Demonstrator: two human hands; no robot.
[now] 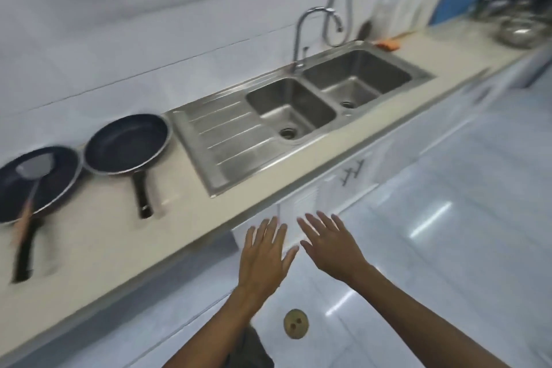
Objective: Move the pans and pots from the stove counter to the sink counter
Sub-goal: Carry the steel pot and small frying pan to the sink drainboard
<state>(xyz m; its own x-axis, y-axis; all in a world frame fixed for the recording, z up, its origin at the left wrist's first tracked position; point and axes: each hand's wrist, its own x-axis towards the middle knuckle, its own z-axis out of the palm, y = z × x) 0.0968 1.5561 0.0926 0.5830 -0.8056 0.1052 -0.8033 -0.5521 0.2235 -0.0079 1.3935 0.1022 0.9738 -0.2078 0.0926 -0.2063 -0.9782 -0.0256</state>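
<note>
Both hands, left (264,257) and right (333,248), are empty with fingers spread, hovering off the counter (98,236) edge. Two pans (127,143) (35,182) sit left of the sink (298,107) (far-left one has a spatula (33,176) in it).

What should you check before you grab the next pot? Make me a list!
1. Left hand empty, fingers spread: ok.
2. Right hand empty, fingers spread: ok.
3. Two frying pans set down beside the sink: ok.
4. Skimmer lying in the left pan, may slide: not ok.
5. Free counter in front of the pans: ok.
6. Pots left at the far end: cannot tell, blurred.
</note>
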